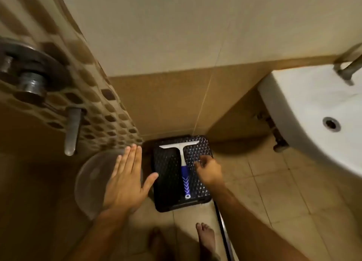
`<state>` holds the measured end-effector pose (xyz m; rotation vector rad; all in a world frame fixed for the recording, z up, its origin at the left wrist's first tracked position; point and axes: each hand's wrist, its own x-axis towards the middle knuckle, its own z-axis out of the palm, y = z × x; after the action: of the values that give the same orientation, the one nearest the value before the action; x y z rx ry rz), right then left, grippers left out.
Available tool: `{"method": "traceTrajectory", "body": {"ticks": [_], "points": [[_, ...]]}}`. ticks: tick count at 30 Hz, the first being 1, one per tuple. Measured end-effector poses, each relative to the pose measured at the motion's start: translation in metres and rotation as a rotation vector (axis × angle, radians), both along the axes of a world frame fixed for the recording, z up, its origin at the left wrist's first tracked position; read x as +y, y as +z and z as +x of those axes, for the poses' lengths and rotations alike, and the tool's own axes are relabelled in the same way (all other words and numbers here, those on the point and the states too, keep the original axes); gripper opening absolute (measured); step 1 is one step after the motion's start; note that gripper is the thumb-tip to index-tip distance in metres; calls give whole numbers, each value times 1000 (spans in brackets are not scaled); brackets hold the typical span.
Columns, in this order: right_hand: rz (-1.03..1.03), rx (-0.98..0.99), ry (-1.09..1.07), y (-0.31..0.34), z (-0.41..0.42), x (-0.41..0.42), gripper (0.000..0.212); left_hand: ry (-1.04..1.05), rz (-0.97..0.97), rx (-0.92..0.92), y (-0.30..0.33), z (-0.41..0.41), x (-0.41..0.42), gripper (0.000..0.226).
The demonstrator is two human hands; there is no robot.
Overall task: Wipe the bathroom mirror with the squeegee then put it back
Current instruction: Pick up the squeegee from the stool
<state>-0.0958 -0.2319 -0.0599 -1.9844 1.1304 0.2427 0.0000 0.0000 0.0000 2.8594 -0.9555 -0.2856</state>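
Down on the tiled floor, in the corner where the walls meet, sits a black perforated stool (168,174), and the squeegee (183,162) lies flat on top of it. Its white blade points toward the wall, its blue patterned handle runs back toward the person, with a small ring at the near end. The right hand (208,170) hovers just beside the handle, on its right, fingers loosely curled and holding nothing; whether a fingertip touches the stool is hard to tell. The left hand (127,176) is spread wide open, palm down, fingers straight and thumb splayed toward the stool's left edge, also empty. Beneath that hand is a clear round bucket (90,180), sitting under a metal spout (72,130) on the mosaic wall. A white sink (313,111) juts in at the right, with its tap (347,68) at the far edge. Two bare feet (205,239) show at the bottom, near the stool.
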Motion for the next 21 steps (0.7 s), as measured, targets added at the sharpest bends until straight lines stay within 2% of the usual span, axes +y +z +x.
{"method": "traceTrajectory", "body": {"ticks": [6,10,16,20,21], "points": [[210,62,-147,-87,-9,39,50,-25,8,70,-68,-23,3,90],[212,80,-193,-125,-2,53,60,-92,18,78,-88,-28,1,87],[108,68,-162,-143,5,53,36,-167,41,73,-96,-32,-8,87],[299,1,-260,-117,6,46,25,-151,26,63,-79,-32,-16,87],[289,-20,-266,-107,5,43,24,-152,21,61,-70,-32,-18,86]]}}
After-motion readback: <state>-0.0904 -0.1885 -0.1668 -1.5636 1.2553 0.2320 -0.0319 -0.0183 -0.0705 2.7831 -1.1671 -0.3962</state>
